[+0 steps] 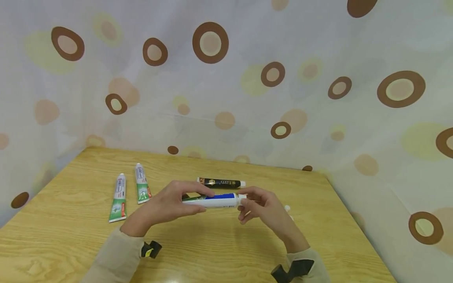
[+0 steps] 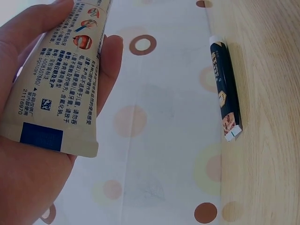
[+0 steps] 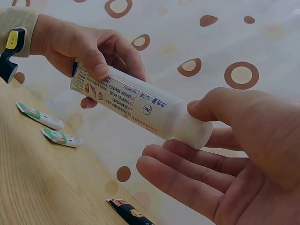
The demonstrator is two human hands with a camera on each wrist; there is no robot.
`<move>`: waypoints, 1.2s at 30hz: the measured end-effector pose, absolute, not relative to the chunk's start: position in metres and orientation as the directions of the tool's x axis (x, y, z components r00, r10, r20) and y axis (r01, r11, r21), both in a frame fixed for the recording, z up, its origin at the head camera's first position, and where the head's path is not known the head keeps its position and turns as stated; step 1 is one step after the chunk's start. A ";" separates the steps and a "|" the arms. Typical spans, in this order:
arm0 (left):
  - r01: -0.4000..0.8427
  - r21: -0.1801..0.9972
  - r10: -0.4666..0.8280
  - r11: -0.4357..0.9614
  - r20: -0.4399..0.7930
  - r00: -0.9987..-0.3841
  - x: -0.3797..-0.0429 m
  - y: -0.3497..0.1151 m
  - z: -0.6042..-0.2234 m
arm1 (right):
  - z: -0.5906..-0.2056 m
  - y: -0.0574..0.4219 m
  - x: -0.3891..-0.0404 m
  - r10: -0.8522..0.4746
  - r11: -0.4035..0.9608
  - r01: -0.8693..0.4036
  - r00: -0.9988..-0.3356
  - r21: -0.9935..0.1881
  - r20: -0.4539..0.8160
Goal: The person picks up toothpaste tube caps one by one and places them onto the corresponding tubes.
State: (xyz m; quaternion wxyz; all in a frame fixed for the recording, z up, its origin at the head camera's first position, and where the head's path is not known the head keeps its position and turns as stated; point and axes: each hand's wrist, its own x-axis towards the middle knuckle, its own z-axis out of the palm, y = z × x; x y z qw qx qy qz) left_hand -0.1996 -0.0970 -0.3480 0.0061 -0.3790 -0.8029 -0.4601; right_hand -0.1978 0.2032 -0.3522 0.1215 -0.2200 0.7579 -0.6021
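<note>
A white toothpaste tube [image 1: 221,201] with a blue and green face is held level above the table between both hands. My left hand [image 1: 173,202] grips its flat-end half, thumb on one side and fingers on the other. In the left wrist view the printed back of the tube [image 2: 61,79] faces the camera. At the other end, my right hand [image 1: 265,208] pinches the white cap [image 3: 192,131] between thumb and fingers. The cap sits at the tube's end; whether it is loose cannot be told.
On the wooden table [image 1: 198,251], a black toothpaste tube [image 1: 221,183] lies behind the hands. Two green-and-white tubes, one nearer [image 1: 118,198] and one farther [image 1: 142,182], lie at the left. Small white objects [image 1: 287,208] show partly behind the right hand. A patterned curtain [image 1: 226,98] surrounds the table.
</note>
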 end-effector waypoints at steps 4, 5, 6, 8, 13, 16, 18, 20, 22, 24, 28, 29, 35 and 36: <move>0.617 0.733 0.603 0.287 0.362 -0.710 -0.198 -0.095 -0.346 | -0.352 0.205 -0.196 -0.508 0.190 -0.206 -0.857 -0.960 0.083; 0.619 0.732 0.604 0.286 0.364 -0.709 -0.198 -0.095 -0.346 | -0.352 0.205 -0.195 -0.511 0.194 -0.203 -0.856 -0.960 0.078; 0.621 0.730 0.605 0.283 0.367 -0.707 -0.198 -0.094 -0.346 | -0.352 0.205 -0.195 -0.514 0.195 -0.197 -0.855 -0.961 0.071; 0.629 0.726 0.605 0.279 0.376 -0.702 -0.197 -0.094 -0.347 | -0.353 0.205 -0.195 -0.520 0.196 -0.188 -0.852 -0.962 0.061; 0.639 0.720 0.611 0.272 0.384 -0.692 -0.198 -0.093 -0.348 | -0.354 0.205 -0.197 -0.535 0.197 -0.181 -0.843 -0.964 0.049; 0.647 0.715 0.613 0.265 0.393 -0.685 -0.199 -0.094 -0.348 | -0.353 0.206 -0.199 -0.541 0.195 -0.176 -0.840 -0.965 0.044; 0.653 0.710 0.612 0.265 0.399 -0.682 -0.199 -0.094 -0.348 | -0.353 0.206 -0.200 -0.535 0.195 -0.165 -0.844 -0.967 0.036; 0.649 0.714 0.612 0.261 0.398 -0.684 -0.200 -0.094 -0.348 | -0.354 0.205 -0.200 -0.520 0.191 -0.166 -0.853 -0.967 0.044; 0.648 0.717 0.615 0.257 0.396 -0.682 -0.200 -0.094 -0.349 | -0.354 0.205 -0.200 -0.502 0.175 -0.186 -0.862 -0.967 0.075; 0.648 0.719 0.619 0.251 0.396 -0.678 -0.201 -0.093 -0.350 | -0.353 0.205 -0.198 -0.486 0.161 -0.222 -0.866 -0.962 0.119; 0.653 0.719 0.625 0.238 0.401 -0.669 -0.202 -0.093 -0.350 | -0.351 0.206 -0.196 -0.499 0.118 -0.276 -0.847 -0.954 0.183; 0.653 0.720 0.625 0.237 0.401 -0.670 -0.202 -0.093 -0.350 | -0.351 0.207 -0.195 -0.508 0.110 -0.281 -0.840 -0.953 0.189; 0.648 0.722 0.619 0.244 0.398 -0.677 -0.201 -0.095 -0.350 | -0.350 0.206 -0.196 -0.518 0.119 -0.248 -0.841 -0.961 0.153; 0.645 0.724 0.617 0.245 0.397 -0.680 -0.201 -0.095 -0.350 | -0.351 0.206 -0.197 -0.512 0.131 -0.237 -0.847 -0.963 0.139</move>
